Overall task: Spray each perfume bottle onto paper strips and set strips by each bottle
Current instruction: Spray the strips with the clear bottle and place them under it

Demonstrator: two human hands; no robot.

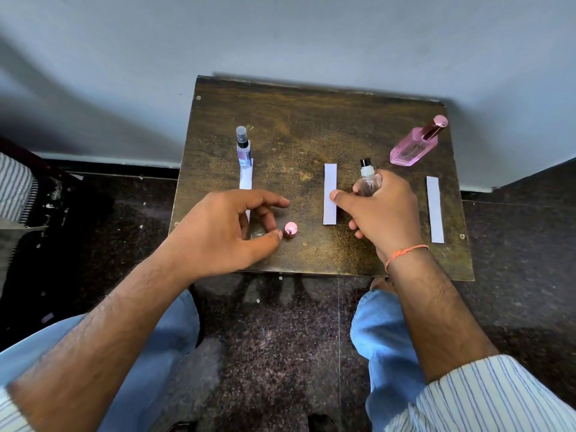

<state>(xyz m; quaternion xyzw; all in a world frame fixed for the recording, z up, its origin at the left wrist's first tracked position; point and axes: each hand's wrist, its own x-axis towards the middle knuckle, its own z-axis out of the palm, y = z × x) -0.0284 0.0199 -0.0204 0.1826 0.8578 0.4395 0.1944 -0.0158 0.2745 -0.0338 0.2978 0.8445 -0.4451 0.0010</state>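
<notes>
Gripping a small clear glass spray bottle (pixel 368 181) above the worn dark wooden table (pixel 311 120), the right hand (pixel 383 210) curls beside a white paper strip (pixel 329 194); the left hand (pixel 227 232) hovers slack beside a glossy pink cap (pixel 290 229).

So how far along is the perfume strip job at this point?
Roughly midway, by the layout. The left strip already lies against the blue bottle, though nothing shows whether it was sprayed. The right hand holds the uncapped clear bottle beside the middle strip; the left hand hovers by a pink cap. The capped pink bottle and right strip look untouched.
</notes>
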